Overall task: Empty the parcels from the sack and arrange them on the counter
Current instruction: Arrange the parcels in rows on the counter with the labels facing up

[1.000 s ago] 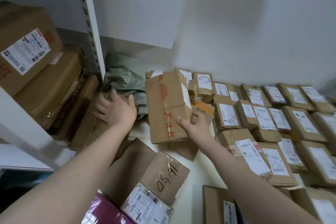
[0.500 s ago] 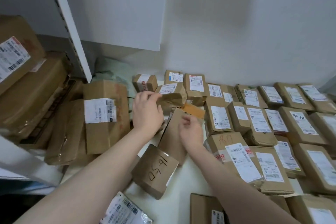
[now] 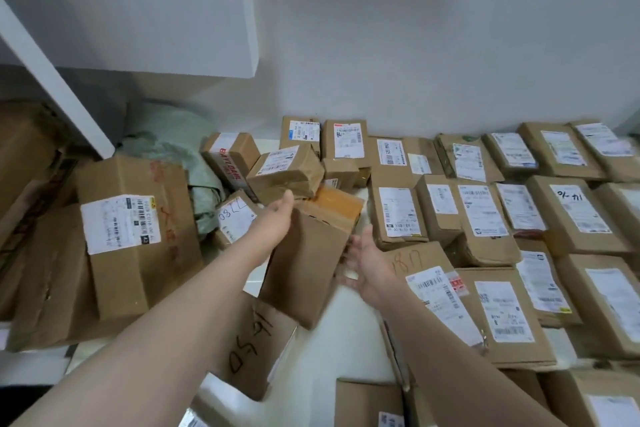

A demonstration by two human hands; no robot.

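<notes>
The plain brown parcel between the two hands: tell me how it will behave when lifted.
The plain brown parcel looks stiff: its cardboard faces are flat with sharp edges. It already leans tilted, so it may tip if released. Left hand and right hand flank it, suggesting bulk.

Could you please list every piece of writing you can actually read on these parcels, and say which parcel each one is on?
"16-5D": handwritten on the brown parcel under the left forearm.
"1817": handwritten, faint, on the parcel beside the right hand.
"08": handwritten on the white label of the small parcel left of the left hand.
Red print on the tilted box: blurred.
Printed shipping labels elsewhere: too small to read.
</notes>
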